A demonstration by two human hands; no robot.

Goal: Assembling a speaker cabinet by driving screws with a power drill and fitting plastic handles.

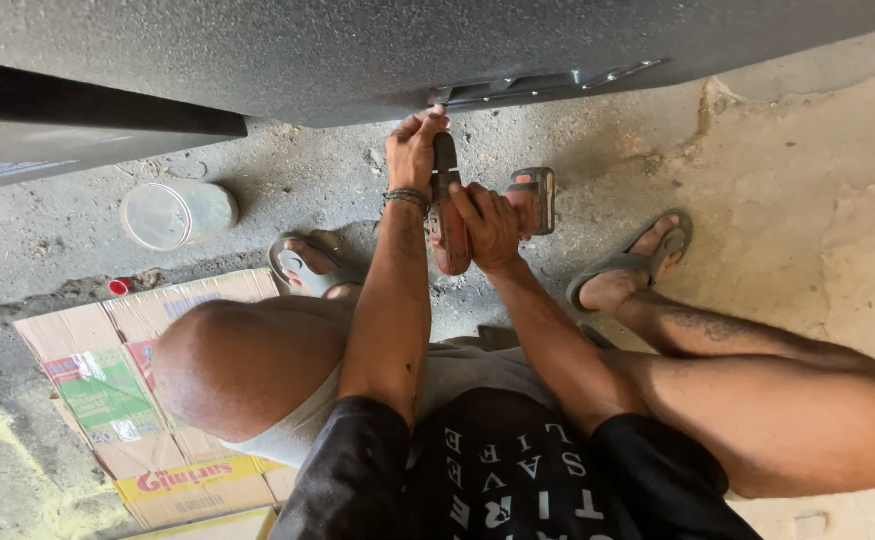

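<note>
I squat in front of a dark grey painted panel [358, 50] that fills the top of the view. My right hand [488, 225] grips the handle of a red and black cordless drill [450, 225], whose battery pack [533, 198] sticks out to the right. The drill points up at a metal bracket [548, 85] on the panel's lower edge. My left hand [416, 150] is closed around the drill's front end, fingers near the bracket. A beaded band circles my left wrist.
A clear plastic jar [173, 213] lies on its side on the concrete floor at left. Flattened cardboard boxes [128, 400] lie under my left knee. A small red cap [119, 287] sits beside them. My feet wear grey sandals [628, 262].
</note>
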